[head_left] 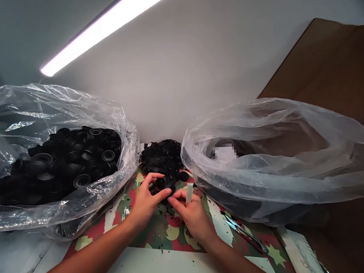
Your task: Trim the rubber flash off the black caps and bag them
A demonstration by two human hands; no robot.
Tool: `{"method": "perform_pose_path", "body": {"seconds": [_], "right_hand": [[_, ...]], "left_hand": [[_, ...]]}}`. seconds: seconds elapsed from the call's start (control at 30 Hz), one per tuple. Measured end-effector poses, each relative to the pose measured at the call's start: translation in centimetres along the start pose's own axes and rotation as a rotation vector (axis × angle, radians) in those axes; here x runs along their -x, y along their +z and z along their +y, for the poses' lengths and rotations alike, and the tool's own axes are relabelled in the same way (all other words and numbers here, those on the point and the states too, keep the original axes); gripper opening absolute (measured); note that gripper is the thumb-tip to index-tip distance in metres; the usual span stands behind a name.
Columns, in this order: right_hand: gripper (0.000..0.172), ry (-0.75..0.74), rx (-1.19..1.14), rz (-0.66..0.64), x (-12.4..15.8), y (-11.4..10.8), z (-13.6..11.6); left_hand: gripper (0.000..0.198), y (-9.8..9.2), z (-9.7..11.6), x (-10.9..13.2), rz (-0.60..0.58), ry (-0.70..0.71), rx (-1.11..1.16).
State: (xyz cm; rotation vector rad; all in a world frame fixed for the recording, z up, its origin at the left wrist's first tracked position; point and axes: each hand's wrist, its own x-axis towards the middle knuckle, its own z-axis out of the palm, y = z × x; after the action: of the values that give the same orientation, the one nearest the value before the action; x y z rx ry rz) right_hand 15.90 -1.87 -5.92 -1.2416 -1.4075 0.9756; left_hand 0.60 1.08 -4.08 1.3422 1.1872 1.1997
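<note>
My left hand (145,202) is curled around a black ribbed rubber part (169,182), thumb and fingers on either side of it. Against the near side of that part sit the pinched thumb and fingertips of my right hand (194,216). A pale, flat, handle-like piece (189,193) sticks up between the right fingers; its other end is hidden in the grip. Just beyond both hands rises a pile of small black rubber scraps (161,153). A round black piece (183,176) lies at the pile's right edge.
A clear plastic bag (130,154) on the left holds many black rubber parts (72,156). Another open bag (279,181) stands right, before a cardboard box (331,67). Scissors (245,234) lie on the patterned, crumb-strewn sheet (173,232). A tube light (106,31) hangs above.
</note>
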Motion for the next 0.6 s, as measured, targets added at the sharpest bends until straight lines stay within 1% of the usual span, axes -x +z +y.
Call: {"method": "perform_pose_path", "body": {"seconds": [0.07,0.1,0.13,0.2,0.3,0.37,0.4,0.43,0.5,0.53,0.57,0.6], "right_hand": [[0.040,-0.047,0.018,-0.057,0.1,-0.3,-0.2],[0.042,-0.082,0.030,-0.055,0.0,-0.6,-0.3],[0.046,-0.117,0.027,-0.027,-0.1,-1.0,-0.3],[0.052,-0.176,-0.022,0.074,-0.5,-1.9,-0.3],[0.055,-0.233,-0.090,0.201,-1.1,-3.1,-0.2],[0.059,-0.231,-0.100,0.238,-1.2,-3.6,-0.3],[0.062,-0.224,-0.097,0.244,-1.2,-3.8,-0.3],[0.066,-0.220,-0.093,0.240,-1.2,-4.0,-0.4],[0.073,-0.210,-0.096,0.201,-1.1,-4.1,-0.6],[0.076,-0.196,-0.111,0.174,-1.0,-4.1,-0.7],[0.077,-0.180,-0.137,0.151,-0.9,-4.0,-0.8],[0.076,-0.164,-0.163,0.137,-0.9,-3.9,-0.8]], "left_hand": [[0.034,-0.1,0.4,0.2,-0.005,0.017,-0.005],[0.033,-0.1,0.4,0.2,-0.003,0.033,-0.017],[0.033,-0.2,0.4,0.2,0.006,0.054,-0.035],[0.028,-0.3,0.5,0.2,0.044,0.113,-0.081],[0.008,-0.5,0.7,0.1,0.089,0.225,-0.176],[0.008,-0.7,1.0,0.1,0.104,0.271,-0.199],[0.005,-0.7,1.2,0.1,0.119,0.255,-0.180],[0.008,-0.8,1.2,0.0,0.138,0.205,-0.133],[0.031,-0.7,1.3,0.0,0.145,0.017,0.022],[0.041,-0.5,1.2,0.0,0.120,-0.094,0.116],[0.045,-0.4,1.2,0.0,0.084,-0.193,0.206],[0.045,-0.2,1.1,0.0,0.047,-0.269,0.281]]}}
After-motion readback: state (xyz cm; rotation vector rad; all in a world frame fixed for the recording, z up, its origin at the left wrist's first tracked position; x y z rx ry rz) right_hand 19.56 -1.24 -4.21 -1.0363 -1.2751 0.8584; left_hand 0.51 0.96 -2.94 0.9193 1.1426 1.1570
